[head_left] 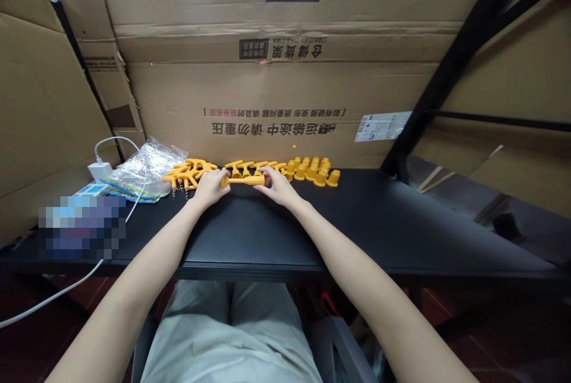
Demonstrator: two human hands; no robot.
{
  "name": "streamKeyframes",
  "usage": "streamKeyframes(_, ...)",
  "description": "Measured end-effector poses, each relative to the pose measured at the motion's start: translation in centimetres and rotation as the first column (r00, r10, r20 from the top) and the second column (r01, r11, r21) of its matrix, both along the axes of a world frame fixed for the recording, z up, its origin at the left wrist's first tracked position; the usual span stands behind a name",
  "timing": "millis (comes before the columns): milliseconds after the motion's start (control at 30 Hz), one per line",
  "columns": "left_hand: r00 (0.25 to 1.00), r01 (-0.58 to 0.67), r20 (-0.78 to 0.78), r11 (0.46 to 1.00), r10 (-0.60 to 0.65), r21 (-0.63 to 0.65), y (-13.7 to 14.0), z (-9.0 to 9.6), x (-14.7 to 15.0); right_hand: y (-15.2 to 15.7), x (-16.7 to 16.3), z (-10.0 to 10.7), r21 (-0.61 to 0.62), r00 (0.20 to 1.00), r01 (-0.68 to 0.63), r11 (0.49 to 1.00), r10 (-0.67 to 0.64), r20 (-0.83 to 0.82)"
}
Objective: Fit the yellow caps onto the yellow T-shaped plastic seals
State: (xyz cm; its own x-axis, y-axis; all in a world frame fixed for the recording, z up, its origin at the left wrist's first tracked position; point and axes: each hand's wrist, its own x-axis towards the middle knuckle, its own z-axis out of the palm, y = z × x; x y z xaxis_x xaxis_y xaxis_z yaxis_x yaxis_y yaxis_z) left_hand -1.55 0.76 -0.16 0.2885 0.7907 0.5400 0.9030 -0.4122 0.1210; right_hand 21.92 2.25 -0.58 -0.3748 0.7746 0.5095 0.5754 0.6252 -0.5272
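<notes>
Between my two hands a yellow plastic corkscrew (244, 181) lies level above the black table. My left hand (212, 187) is closed around its handle end. At the opposite end, the fingers of my right hand (279, 187) pinch the wider yellow part. Whether that part is a separate sleeve, I cannot tell. Beyond my left hand is a heap of yellow T-shaped corkscrew handles (193, 169), some with metal spirals showing. Several more yellow T-shaped pieces (241, 166) stand in a row behind the held one, partly hidden by my hands. Yellow flanged caps (322, 176) stand grouped to the right.
A black table (357, 228) runs along a cardboard wall (276, 85). Clear plastic bags (149, 166), a white charger (100, 170) with its cable, and a blurred-out object (82, 225) are at the left. A black metal post (441, 68) rises at the right.
</notes>
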Motion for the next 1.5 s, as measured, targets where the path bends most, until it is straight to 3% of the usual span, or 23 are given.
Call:
streamKeyframes(167,1.000,-0.010,-0.017,1.000,0.010,-0.006,-0.1,0.1,-0.1,0.2,0.5,0.1,-0.143,0.986,-0.105,0.984,0.084,-0.144)
streamKeyframes(333,0.998,0.044,0.032,0.998,-0.045,0.040,0.0,0.2,-0.4,0.0,0.3,0.3,-0.335,0.941,-0.224,0.915,0.114,-0.319)
streamKeyframes(467,0.997,0.048,0.053,0.995,-0.053,0.084,-0.2,0.3,-0.2,-0.5,-0.5,0.7,-0.454,0.911,-0.203,0.867,-0.004,-0.413)
streamKeyframes(633,0.998,-0.008,0.055,0.996,0.003,0.088,-0.5,0.6,0.3,-0.7,-0.8,1.2,-0.586,0.909,-0.146,0.797,-0.126,-0.398)
streamKeyframes(800,0.997,-0.066,0.033,0.996,0.064,0.057,-0.4,0.7,0.2,-0.8,-0.2,1.3,-0.634,0.895,-0.318,0.705,0.003,-0.446)
streamKeyframes(1067,0.998,-0.036,0.055,0.994,0.030,0.100,-0.3,0.2,0.3,-0.7,-0.5,0.8,-0.639,0.905,-0.248,0.729,-0.061,-0.421)
streamKeyframes(1200,0.998,-0.044,0.053,0.996,0.039,0.081,-0.1,-0.1,0.2,-0.6,-0.7,0.6,-0.608,0.902,-0.177,0.774,-0.119,-0.415)
streamKeyframes(1400,0.997,-0.063,0.043,0.995,0.060,0.073,0.1,-0.1,0.1,-0.5,-0.3,0.7,-0.587,0.866,-0.290,0.756,-0.054,-0.497)
streamKeyframes(1500,0.999,-0.048,0.023,0.997,0.046,0.068,0.0,-0.1,0.1,-0.6,-0.1,0.8,-0.569,0.873,-0.283,0.772,-0.039,-0.487)
